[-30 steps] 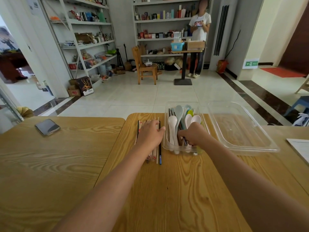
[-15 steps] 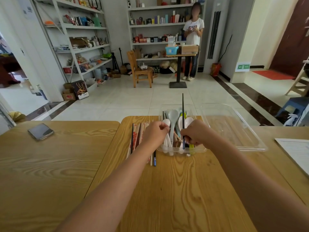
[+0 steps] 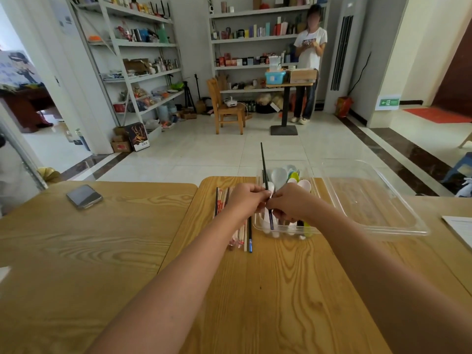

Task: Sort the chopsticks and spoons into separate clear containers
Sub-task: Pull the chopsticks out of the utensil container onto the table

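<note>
A dark chopstick (image 3: 264, 167) stands nearly upright over the small clear container (image 3: 283, 229), which holds several spoons (image 3: 279, 175) in white, green and pink. My right hand (image 3: 290, 204) pinches the chopstick low on its shaft. My left hand (image 3: 246, 200) meets it from the left, its fingertips closed on the same chopstick. A row of several chopsticks (image 3: 242, 235) lies on the wooden table (image 3: 268, 290) left of the container, partly under my left wrist. A larger clear container (image 3: 373, 200) sits to the right with nothing in it.
A phone (image 3: 84, 196) lies on the adjoining left table. A sheet of paper (image 3: 459, 229) shows at the right edge. Beyond the table are tiled floor, a wooden chair (image 3: 226, 108), shelves, and a person (image 3: 307, 62) standing at a small stand.
My right hand lifted a dark chopstick out of the small container and stood it upright. My left hand left the chopstick row and came across to take hold of it too.
</note>
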The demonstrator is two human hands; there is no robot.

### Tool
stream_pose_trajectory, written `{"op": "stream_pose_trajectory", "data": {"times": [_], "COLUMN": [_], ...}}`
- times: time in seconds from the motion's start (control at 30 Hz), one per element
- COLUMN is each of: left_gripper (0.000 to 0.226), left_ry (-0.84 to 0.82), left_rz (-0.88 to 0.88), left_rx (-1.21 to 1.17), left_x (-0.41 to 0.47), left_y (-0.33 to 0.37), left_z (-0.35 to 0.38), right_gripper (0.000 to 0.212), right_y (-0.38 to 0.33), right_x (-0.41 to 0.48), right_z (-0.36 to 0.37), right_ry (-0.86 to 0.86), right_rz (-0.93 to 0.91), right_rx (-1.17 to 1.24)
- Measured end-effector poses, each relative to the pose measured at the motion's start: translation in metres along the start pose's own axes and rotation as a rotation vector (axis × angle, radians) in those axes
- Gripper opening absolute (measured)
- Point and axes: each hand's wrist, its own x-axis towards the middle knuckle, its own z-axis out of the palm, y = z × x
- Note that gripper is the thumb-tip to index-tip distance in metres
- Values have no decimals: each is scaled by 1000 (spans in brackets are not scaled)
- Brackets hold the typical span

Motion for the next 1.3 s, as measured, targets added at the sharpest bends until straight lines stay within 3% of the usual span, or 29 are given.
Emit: {"op": "stream_pose_trajectory", "data": {"times": [0.17,0.27,0.57,0.73,1.03,1.3], "left_gripper": [11,16,7,9,12,21], "left_ry": [103,149,90,35,90,91], "left_rz": [-50,-104,-218,-232,-223,-20], "left_rx": [78,254,614,606,639,511], "left_x": [3,9,16,17,17,11], "left_y": [-14,-31,-61,-67,-53,-17], "left_z": [-35,-52,-53,-50,-50,-34], "right_gripper": [31,31,23,22,21,21], "right_y": [-7,-7,6,15,29,32], "right_x": [13,18,19,17,28,37], "right_z": [11,11,6,-5,-21,-15], "right_ry": [68,110,124,150,229,274], "right_rz": [-104,-112,-40,-31,57,116], "right_rx": [-3,37,99,57,94,-216]}}
